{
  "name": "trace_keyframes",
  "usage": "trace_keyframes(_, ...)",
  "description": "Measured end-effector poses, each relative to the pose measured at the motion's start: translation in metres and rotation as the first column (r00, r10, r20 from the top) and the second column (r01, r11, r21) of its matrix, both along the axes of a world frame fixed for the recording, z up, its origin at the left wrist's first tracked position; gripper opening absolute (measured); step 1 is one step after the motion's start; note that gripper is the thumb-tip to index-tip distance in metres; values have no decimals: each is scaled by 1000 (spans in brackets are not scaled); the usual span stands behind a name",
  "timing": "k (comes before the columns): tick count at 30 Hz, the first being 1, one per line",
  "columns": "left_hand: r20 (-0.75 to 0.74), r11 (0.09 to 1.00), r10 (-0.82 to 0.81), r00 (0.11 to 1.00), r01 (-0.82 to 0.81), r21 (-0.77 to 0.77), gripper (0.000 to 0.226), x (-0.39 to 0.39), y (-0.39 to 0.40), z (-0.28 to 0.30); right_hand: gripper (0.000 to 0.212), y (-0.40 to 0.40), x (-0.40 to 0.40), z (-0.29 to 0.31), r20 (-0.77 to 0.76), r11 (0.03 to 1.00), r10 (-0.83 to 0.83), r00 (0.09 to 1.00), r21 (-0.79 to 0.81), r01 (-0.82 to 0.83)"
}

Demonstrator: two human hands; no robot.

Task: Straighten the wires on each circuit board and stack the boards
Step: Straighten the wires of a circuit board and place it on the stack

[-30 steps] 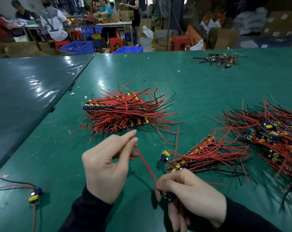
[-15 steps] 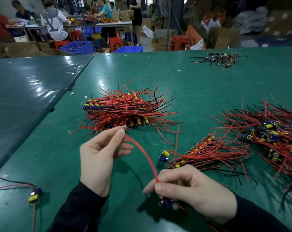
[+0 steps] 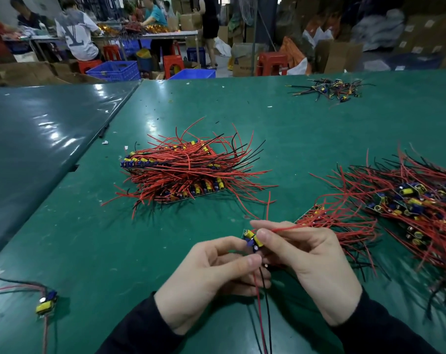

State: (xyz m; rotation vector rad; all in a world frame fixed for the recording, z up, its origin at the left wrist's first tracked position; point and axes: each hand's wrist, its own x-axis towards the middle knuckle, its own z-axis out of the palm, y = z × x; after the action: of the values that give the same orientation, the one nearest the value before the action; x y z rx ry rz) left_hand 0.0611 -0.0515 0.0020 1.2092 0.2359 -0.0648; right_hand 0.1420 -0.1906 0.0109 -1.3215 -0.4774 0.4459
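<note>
Both hands meet low in the middle of the view around one small circuit board (image 3: 252,241) with yellow and blue parts. My left hand (image 3: 211,279) pinches the board's lower end, where a red and a black wire (image 3: 264,315) hang down toward me. My right hand (image 3: 308,267) pinches the board's upper side and a red wire (image 3: 290,228) that runs off to the right. A stacked pile of boards with red and black wires (image 3: 188,169) lies beyond my hands. A short row of stacked boards (image 3: 339,226) lies just right of my right hand.
A large loose heap of boards and wires (image 3: 421,200) covers the right side of the green table (image 3: 293,129). One single board (image 3: 46,302) lies at the near left. A small dark wire pile (image 3: 331,89) sits far back. People work at tables behind.
The board has been lifted and turned between my hands. My left hand let go of the long red wire and moved right onto the board. My right hand rose and now pinches a wire pointing right.
</note>
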Motion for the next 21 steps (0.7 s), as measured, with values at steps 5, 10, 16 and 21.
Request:
trace_keyframes(5,-12,999,-44,999,44,32,8,-1,3,2,22,1,0,2,24,1000,-27,999,13,27)
trace_keyframes(10,-5,991,-58,998,57,-121,30,-2,36,10,21,-4,6,7,88,992,-97,991,85,89)
trace_keyframes(16,222,883,-228,948,297,-364,14,-12,64,19,16,-6,1,7,234,987,108,966,92,-133)
trace_keyframes(21,360,787,-358,862,486,-380,20,-18,67,21,35,-12,7,6,106,943,296,949,127,-308)
